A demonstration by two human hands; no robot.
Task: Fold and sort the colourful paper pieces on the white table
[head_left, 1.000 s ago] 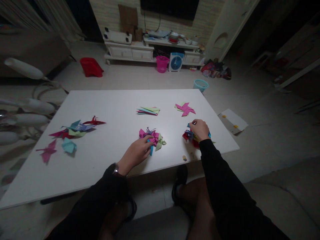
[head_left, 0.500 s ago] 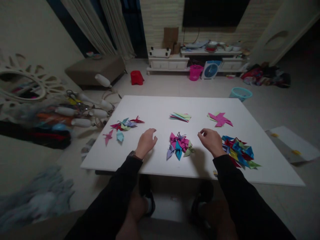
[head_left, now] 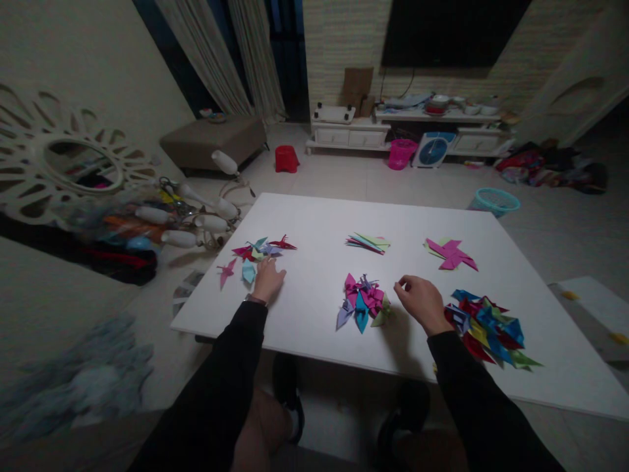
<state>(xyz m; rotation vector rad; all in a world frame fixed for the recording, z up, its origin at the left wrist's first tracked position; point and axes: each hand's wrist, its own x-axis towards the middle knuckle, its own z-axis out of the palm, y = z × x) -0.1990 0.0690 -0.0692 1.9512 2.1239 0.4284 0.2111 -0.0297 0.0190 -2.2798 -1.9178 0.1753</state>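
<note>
My left hand (head_left: 268, 280) reaches to the small left group of folded paper cranes (head_left: 258, 252), its thumb spread from the fingers and nothing visible in it. The fingertips are beside a light blue folded piece (head_left: 248, 271) and the group's near edge; whether they touch is unclear. My right hand (head_left: 420, 301) hovers with fingers curled together and no object showing in them. It is just right of the middle pile of cranes (head_left: 361, 301), in pink, purple, blue and green. Near its wrist lies a larger pile of shiny folded paper (head_left: 491, 328).
On the white table (head_left: 304, 295) lie a fan of folded paper strips (head_left: 368, 242) and a pink and green pinwheel shape (head_left: 449, 253). Beyond stand a blue basket (head_left: 496, 200), a red stool (head_left: 286, 159) and a pink bin (head_left: 401, 154). A lamp (head_left: 211, 223) is at the left.
My left hand has moved left from open table to the left crane group. My right hand stays near the middle pile, fingers still curled. The whole view has shifted.
</note>
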